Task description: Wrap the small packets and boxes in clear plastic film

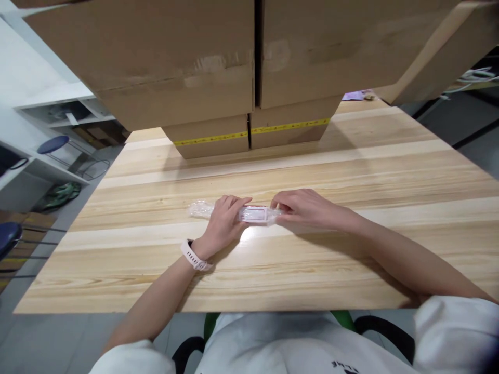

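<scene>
A small white box with a reddish edge (255,214) lies on the wooden table, wrapped in clear plastic. My left hand (226,221) is closed over the box's left part, thumb and fingers round it. Past that hand, a crumpled end of the clear plastic wrap (200,209) sticks out to the left. At the box's right end, my right hand (298,208) pinches the plastic between thumb and fingers. What is under my left palm is hidden.
Large cardboard boxes (175,57) stand stacked at the back of the wooden table (249,275), with yellow tape across the lower ones. To the left are a blue stool (53,144) and white shelves. My chair's armrests show below the table's front edge.
</scene>
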{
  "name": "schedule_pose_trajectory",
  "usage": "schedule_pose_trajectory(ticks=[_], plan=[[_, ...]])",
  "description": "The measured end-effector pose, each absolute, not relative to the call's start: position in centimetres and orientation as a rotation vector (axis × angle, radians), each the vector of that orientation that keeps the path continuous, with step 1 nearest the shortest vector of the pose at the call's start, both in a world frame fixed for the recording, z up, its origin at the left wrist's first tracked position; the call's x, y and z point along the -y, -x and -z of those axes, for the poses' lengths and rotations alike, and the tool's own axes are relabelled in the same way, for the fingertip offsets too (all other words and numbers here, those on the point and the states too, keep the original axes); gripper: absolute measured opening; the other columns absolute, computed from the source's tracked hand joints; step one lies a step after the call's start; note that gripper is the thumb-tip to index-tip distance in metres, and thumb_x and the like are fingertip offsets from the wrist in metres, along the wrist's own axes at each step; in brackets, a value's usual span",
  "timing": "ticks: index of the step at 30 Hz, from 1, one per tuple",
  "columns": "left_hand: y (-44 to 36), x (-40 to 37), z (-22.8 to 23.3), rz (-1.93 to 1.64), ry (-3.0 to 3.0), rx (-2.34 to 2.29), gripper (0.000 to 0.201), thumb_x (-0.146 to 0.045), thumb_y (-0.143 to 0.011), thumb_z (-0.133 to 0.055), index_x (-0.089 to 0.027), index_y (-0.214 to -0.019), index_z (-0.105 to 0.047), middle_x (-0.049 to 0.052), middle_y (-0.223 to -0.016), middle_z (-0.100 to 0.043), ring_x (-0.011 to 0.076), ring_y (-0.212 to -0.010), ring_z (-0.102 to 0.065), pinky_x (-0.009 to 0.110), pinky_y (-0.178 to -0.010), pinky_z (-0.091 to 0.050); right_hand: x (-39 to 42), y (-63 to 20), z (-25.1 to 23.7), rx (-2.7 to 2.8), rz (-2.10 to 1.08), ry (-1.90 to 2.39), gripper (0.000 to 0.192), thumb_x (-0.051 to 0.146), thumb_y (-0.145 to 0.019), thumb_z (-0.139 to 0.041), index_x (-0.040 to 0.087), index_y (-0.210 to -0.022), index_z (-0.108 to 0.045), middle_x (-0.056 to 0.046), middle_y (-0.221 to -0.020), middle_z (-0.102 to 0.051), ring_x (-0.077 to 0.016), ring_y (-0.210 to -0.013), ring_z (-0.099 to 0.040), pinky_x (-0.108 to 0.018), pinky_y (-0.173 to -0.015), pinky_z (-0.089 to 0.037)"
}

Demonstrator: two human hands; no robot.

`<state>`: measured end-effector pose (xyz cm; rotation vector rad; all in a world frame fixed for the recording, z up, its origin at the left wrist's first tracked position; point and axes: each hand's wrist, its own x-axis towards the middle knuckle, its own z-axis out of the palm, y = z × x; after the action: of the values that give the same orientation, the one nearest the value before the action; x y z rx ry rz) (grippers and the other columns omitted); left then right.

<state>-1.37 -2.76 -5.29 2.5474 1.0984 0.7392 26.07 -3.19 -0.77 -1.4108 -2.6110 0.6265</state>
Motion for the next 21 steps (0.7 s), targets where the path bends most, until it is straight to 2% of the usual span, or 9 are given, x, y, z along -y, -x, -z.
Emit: schedule_pose_trajectory(ticks=[4, 6, 9, 12, 15, 18, 21], plan=[[1.1, 3.3, 5.2, -0.894, -2.658, -1.079, 0.027, -0.015, -0.098, -0.055, -0.021, -0.121, -0.067, 0.011, -0.108, -0.064, 0.0247, -0.099, -0.057, 0.038, -0.082, -0.051, 3.4, -25.3, 1.2, 2.538, 0.007, 1.392, 0.025, 0.008, -0.096, -0.046, 0.017, -0.092, -0.069, -0.012, -0.103, -0.070, -0.0215, -0.086, -0.057, -0.031, -0.066, -0.029], [1.0, 3.5, 5.2, -0.885, -2.674, -1.055, 0.019, -0.016, -0.098, -0.056, -0.022, -0.112, -0.068, 0.012, -0.118, -0.063, 0.0256, -0.106, -0.059, 0.039, -0.083, -0.053, 3.5, -25.2, 1.5, 2.600, 0.101, 1.247, 0.026, 0.006, -0.096, -0.046, 0.017, -0.088, -0.068, -0.014, -0.106, -0.070, -0.0241, -0.091, -0.057, -0.034, -0.072, -0.033], [1.0, 3.5, 5.1, -0.852, -2.633, -0.969, 0.008, -0.019, -0.097, -0.061, -0.021, -0.103, -0.065, 0.014, -0.132, -0.063, 0.0275, -0.119, -0.060, 0.042, -0.093, -0.055, 3.8, -25.7, 1.3, 2.748, -0.093, 1.088, 0.018, 0.010, -0.095, -0.052, 0.018, -0.088, -0.066, -0.012, -0.105, -0.070, -0.0252, -0.095, -0.057, -0.036, -0.081, -0.037], [1.0, 3.5, 4.8, -0.798, -2.561, -0.920, 0.005, -0.018, -0.096, -0.060, -0.021, -0.099, -0.064, 0.012, -0.125, -0.069, 0.0255, -0.114, -0.064, 0.040, -0.092, -0.055, 3.9, -26.8, 0.2, 2.824, -0.392, 1.210, 0.007, 0.013, -0.088, -0.061, 0.020, -0.087, -0.062, -0.007, -0.095, -0.068, -0.0225, -0.086, -0.059, -0.033, -0.075, -0.037], [1.2, 3.4, 4.4, -0.730, -2.518, -0.892, 0.006, -0.017, -0.093, -0.061, -0.021, -0.095, -0.064, 0.011, -0.124, -0.070, 0.0250, -0.113, -0.065, 0.041, -0.094, -0.055, 3.6, -28.2, -0.6, 2.770, -0.599, 1.383, 0.011, 0.020, -0.083, -0.068, 0.023, -0.091, -0.061, -0.004, -0.094, -0.069, -0.0215, -0.081, -0.060, -0.029, -0.066, -0.034], [1.4, 3.3, 4.3, -0.709, -2.460, -0.890, 0.002, -0.020, -0.092, -0.064, -0.021, -0.091, -0.065, 0.010, -0.126, -0.069, 0.0253, -0.115, -0.064, 0.043, -0.098, -0.053, 3.6, -29.8, -0.4, 2.680, -0.685, 1.514, 0.017, 0.025, -0.082, -0.069, 0.024, -0.098, -0.063, -0.003, -0.096, -0.072, -0.0211, -0.079, -0.062, -0.028, -0.066, -0.034], [1.4, 3.2, 4.8, -0.748, -2.430, -0.959, 0.012, -0.026, -0.094, -0.067, -0.020, -0.084, -0.063, 0.010, -0.121, -0.069, 0.0254, -0.112, -0.065, 0.042, -0.094, -0.054, 4.3, -32.1, 0.6, 2.550, -0.689, 1.638, 0.018, 0.026, -0.084, -0.065, 0.024, -0.102, -0.066, -0.004, -0.099, -0.074, -0.0221, -0.081, -0.064, -0.029, -0.067, -0.037]])
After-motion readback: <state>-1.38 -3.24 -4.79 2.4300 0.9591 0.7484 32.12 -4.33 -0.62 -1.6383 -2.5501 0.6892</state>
